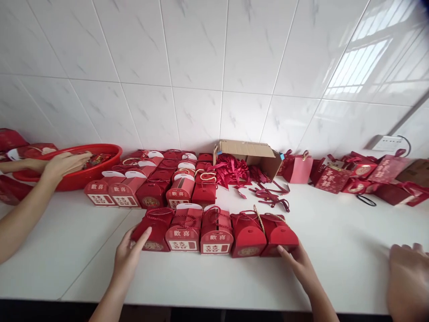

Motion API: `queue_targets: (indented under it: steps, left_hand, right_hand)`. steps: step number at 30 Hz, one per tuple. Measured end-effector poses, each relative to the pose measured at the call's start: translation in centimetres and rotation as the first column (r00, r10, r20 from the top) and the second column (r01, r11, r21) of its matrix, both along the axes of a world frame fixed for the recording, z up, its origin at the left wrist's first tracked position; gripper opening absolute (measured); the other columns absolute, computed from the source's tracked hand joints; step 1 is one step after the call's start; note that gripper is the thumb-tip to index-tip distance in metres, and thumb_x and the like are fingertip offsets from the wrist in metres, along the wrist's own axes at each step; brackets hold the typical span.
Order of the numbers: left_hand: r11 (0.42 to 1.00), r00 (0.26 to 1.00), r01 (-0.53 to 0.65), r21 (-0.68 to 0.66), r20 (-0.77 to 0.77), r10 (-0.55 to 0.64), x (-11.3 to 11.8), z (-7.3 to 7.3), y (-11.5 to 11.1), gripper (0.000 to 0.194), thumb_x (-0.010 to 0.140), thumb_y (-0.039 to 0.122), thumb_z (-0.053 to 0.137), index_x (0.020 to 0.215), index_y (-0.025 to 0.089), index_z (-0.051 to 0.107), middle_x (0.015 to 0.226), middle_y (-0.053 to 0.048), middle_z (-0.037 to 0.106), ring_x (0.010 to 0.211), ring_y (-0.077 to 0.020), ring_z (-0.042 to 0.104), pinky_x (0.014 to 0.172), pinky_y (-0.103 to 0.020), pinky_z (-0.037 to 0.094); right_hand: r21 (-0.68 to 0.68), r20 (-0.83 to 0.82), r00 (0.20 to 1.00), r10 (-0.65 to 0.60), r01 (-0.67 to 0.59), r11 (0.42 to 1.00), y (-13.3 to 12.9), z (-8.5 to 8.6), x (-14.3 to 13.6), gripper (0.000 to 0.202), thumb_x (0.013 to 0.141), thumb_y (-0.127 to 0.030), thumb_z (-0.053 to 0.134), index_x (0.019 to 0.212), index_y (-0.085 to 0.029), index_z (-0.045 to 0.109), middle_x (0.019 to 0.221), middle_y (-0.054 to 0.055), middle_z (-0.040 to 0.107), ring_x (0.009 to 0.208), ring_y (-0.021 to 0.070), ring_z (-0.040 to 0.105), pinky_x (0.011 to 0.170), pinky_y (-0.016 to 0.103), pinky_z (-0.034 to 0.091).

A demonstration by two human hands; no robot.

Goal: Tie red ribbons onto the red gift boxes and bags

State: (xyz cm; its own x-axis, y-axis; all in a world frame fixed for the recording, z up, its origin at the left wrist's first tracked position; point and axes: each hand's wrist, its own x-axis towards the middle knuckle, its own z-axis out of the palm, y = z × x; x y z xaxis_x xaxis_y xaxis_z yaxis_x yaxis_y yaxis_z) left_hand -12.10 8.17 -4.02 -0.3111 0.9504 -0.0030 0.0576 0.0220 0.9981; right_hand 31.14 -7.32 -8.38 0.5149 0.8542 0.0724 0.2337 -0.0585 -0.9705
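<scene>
A row of several small red gift boxes [216,230] with cord handles stands near the front of the table. My left hand [130,255] is closed round the outer side of the leftmost dark red box [154,229], its thumb across the front. At the opposite end, my right hand [300,264] grips the rightmost red box [279,233], thumb on its front and the other fingers mostly hidden behind its side. Between my hands the boxes stand side by side. Some carry white panels with printed characters; twisted red or gold cords lie over their tops.
Behind stands a block of more gift boxes [125,190]. A cardboard box [248,147] spills red ribbons [231,170]. At left, another person's hands [63,165] reach into a red basin [77,179]. Red bags and boxes [330,179] line the right wall; another hand [407,281] rests at right.
</scene>
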Motion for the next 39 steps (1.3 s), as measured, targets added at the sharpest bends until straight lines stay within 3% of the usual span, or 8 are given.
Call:
queue_targets:
  steps: [11, 17, 20, 25, 28, 31, 35, 39]
  left_hand:
    - [1.0, 0.998, 0.002, -0.004, 0.06, -0.001, 0.7, 0.5, 0.0, 0.053, 0.062, 0.051, 0.076, 0.106, 0.024, 0.066, 0.096, -0.003, 0.073, 0.093, -0.027, 0.068, 0.078, -0.034, 0.057]
    - [1.0, 0.997, 0.009, -0.014, 0.071, -0.008, 1.3, 0.1, 0.0, 0.051, 0.062, 0.052, 0.076, 0.103, 0.024, 0.065, 0.098, -0.002, 0.073, 0.094, -0.0265, 0.068, 0.076, -0.033, 0.057]
    - [1.0, 0.997, 0.01, -0.018, 0.078, -0.008, 1.3, 0.0, 0.0, 0.05, 0.063, 0.051, 0.076, 0.104, 0.025, 0.065, 0.099, -0.001, 0.073, 0.094, -0.0257, 0.068, 0.075, -0.031, 0.056]
    - [0.999, 0.992, 0.04, 0.003, 0.119, -0.04, 0.6, 0.2, 0.4, 0.059, 0.059, 0.053, 0.079, 0.108, 0.022, 0.065, 0.1, -0.005, 0.073, 0.094, -0.0287, 0.068, 0.078, -0.035, 0.057]
    - [0.998, 0.982, 0.058, 0.037, 0.176, -0.064, 0.2, 0.2, 0.6, 0.066, 0.065, 0.063, 0.069, 0.114, 0.019, 0.063, 0.104, -0.009, 0.072, 0.1, -0.0305, 0.066, 0.083, -0.039, 0.056]
    - [0.999, 0.971, 0.021, 0.05, 0.237, -0.032, -0.1, 0.0, 0.5, 0.065, 0.072, 0.069, 0.058, 0.115, 0.02, 0.062, 0.104, -0.009, 0.072, 0.104, -0.0313, 0.064, 0.086, -0.042, 0.056]
    - [0.998, 0.961, -0.051, 0.04, 0.272, 0.038, -0.7, -1.1, 0.1, 0.06, 0.069, 0.071, 0.058, 0.105, 0.023, 0.064, 0.1, -0.008, 0.071, 0.106, -0.0325, 0.062, 0.086, -0.045, 0.055]
    - [0.991, 0.957, -0.121, 0.055, 0.273, 0.101, -1.6, -2.7, -0.6, 0.056, 0.064, 0.069, 0.065, 0.097, 0.024, 0.061, 0.099, -0.004, 0.067, 0.109, -0.0289, 0.06, 0.09, -0.043, 0.054]
  right_hand:
    - [0.075, -0.051, 0.998, -0.037, 0.041, 0.996, 0.3, -0.3, 0.7, 0.04, 0.074, -0.049, 0.07, 0.1, -0.02, 0.064, 0.099, 0.01, 0.07, 0.098, 0.0308, 0.064, 0.086, 0.045, 0.053]
    - [0.049, 0.023, 1.0, -0.004, 0.003, 0.999, 0.8, 0.2, 0.1, 0.031, 0.072, -0.047, 0.071, 0.09, -0.022, 0.067, 0.082, 0.006, 0.07, 0.097, 0.0311, 0.063, 0.086, 0.044, 0.053]
    - [0.054, 0.012, 1.0, 0.0, -0.001, 0.999, 1.0, 0.2, -0.3, 0.037, 0.074, -0.049, 0.069, 0.098, -0.021, 0.065, 0.097, 0.008, 0.07, 0.103, 0.0313, 0.061, 0.09, 0.045, 0.052]
    - [0.097, -0.014, 0.999, 0.03, -0.028, 0.995, 0.4, -0.3, -0.2, 0.058, 0.08, -0.049, 0.064, 0.131, -0.023, 0.052, 0.132, 0.011, 0.058, 0.129, 0.0312, 0.046, 0.108, 0.049, 0.039]
    - [0.139, -0.081, 0.996, 0.025, -0.014, 0.99, -0.4, -0.9, 0.3, 0.062, 0.085, -0.051, 0.057, 0.14, -0.026, 0.045, 0.146, 0.009, 0.046, 0.14, 0.0306, 0.033, 0.114, 0.05, 0.03]
    - [0.191, -0.214, 0.977, -0.015, 0.057, 0.98, -0.9, -1.6, 0.8, 0.059, 0.09, -0.053, 0.047, 0.144, -0.031, 0.038, 0.153, 0.004, 0.035, 0.143, 0.0284, 0.028, 0.114, 0.049, 0.03]
    - [0.219, -0.403, 0.914, -0.054, 0.154, 0.963, -0.6, -2.5, 1.2, 0.052, 0.092, -0.058, 0.037, 0.133, -0.029, 0.051, 0.146, 0.007, 0.046, 0.134, 0.0303, 0.042, 0.108, 0.052, 0.038]
    - [0.193, -0.448, 0.89, -0.083, 0.187, 0.963, -0.4, -2.6, 1.1, 0.046, 0.09, -0.057, 0.042, 0.112, -0.024, 0.065, 0.129, 0.01, 0.062, 0.12, 0.031, 0.056, 0.096, 0.048, 0.048]
